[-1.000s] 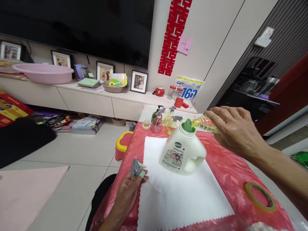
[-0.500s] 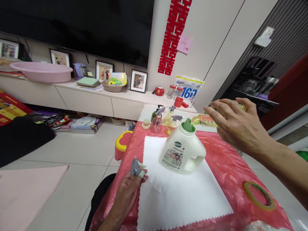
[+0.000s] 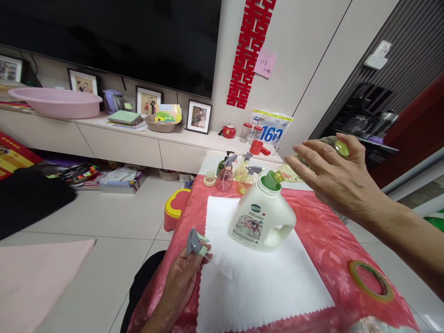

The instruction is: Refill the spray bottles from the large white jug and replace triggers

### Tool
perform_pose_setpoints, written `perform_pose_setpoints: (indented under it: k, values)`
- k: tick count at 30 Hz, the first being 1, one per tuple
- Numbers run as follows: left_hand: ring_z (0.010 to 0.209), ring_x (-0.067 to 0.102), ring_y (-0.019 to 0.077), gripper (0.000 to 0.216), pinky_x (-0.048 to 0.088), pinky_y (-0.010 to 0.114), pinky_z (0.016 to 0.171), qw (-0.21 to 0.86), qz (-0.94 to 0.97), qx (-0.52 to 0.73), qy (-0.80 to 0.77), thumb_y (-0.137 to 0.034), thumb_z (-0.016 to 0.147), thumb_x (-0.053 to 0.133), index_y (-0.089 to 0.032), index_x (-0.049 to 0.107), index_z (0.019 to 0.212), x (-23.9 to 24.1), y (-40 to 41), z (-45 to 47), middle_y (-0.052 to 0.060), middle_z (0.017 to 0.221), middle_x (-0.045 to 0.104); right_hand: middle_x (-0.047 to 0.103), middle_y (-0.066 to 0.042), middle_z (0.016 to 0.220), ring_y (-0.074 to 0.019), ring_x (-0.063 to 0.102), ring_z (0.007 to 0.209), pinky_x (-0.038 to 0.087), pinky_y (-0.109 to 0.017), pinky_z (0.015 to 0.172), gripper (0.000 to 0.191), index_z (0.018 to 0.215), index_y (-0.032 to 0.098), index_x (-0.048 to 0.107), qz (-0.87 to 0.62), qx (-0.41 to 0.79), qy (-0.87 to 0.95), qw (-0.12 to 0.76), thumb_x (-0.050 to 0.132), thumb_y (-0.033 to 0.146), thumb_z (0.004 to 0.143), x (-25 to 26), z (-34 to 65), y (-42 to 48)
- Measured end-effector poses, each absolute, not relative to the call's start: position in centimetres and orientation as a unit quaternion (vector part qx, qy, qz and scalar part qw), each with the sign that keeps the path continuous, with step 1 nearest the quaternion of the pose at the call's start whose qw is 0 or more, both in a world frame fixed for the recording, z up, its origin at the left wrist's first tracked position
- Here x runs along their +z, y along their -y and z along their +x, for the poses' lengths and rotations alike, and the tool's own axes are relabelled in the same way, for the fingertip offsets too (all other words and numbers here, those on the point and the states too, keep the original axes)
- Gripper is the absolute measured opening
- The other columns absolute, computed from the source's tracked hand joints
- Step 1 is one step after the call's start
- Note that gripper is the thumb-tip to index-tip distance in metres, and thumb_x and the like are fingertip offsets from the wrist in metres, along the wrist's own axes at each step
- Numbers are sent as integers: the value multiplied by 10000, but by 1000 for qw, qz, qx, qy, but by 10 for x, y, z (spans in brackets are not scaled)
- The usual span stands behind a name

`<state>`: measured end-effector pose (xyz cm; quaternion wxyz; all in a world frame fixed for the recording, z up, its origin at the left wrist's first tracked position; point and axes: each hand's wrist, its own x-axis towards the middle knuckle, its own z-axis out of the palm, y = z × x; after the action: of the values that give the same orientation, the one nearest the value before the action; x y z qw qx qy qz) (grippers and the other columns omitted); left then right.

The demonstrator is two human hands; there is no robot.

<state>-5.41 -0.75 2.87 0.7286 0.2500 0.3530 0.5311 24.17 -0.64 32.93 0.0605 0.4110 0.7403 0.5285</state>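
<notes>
Between the fingers of my left hand [image 3: 183, 277] is a grey and pale green spray nozzle [image 3: 196, 243], its thin clear tube slanting down over the white cloth [image 3: 263, 286]. My right hand [image 3: 333, 173] grips a clear bottle [image 3: 342, 148] tipped over, its neck at the green spout in the mouth of a large pale green detergent jug [image 3: 262, 217]. Much of the bottle is hidden behind my fingers. The jug stands upright on the cloth with its cap off. Just behind it are several spray bottles [image 3: 225, 178] and a small pale cap [image 3: 209, 179].
A red plastic cover [image 3: 312, 208] lies over the table. On its right side rests a roll of tape [image 3: 370, 280]. A red and yellow stool [image 3: 175, 208] stands at the table's left. Jars [image 3: 246, 132] and a plastic pack [image 3: 272, 127] sit on the cabinet behind.
The bottle in my right hand is tipped more steeply, its base now showing beyond my fingers, and my right hand has shifted slightly left. My left hand still holds the spray nozzle.
</notes>
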Motion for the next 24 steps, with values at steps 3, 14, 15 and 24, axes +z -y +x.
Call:
perform_pose_setpoints:
  k: [3, 14, 15, 24]
  values:
    - [825, 747, 201, 427, 593, 303, 815, 733, 248, 531, -345, -407, 618, 961, -188, 804, 950, 28, 8, -54, 81, 985, 815, 545, -121, 1401, -257, 527, 1289, 287, -566, 1138, 325, 1287, 154, 553, 375, 570, -728, 70, 405, 6, 1038, 329, 236, 7]
    - [814, 741, 180, 410, 599, 259, 785, 735, 211, 543, -347, -383, 606, 971, -194, 811, 933, 31, 9, -55, 60, 961, 814, 551, -99, 1391, -248, 500, 1299, 274, -565, 1135, 354, 1284, 166, 585, 403, 579, -706, 63, 427, -6, 1017, 311, 231, 9]
    - [820, 738, 181, 381, 600, 255, 782, 734, 206, 547, -346, -379, 619, 963, -203, 812, 921, 33, 10, -55, 54, 961, 812, 556, -104, 1383, -257, 506, 1291, 257, -581, 1138, 387, 1301, 164, 580, 435, 557, -706, 51, 416, -16, 1001, 309, 233, 11]
    - [956, 753, 194, 218, 605, 305, 910, 744, 102, 585, -305, -252, 693, 905, -217, 750, 843, 57, 8, -62, 38, 991, 806, 554, -124, 1348, -364, 537, 1227, 430, -519, 1003, 620, 1513, 248, 460, 610, 278, -721, -176, 433, 635, 1029, 282, 244, 82]
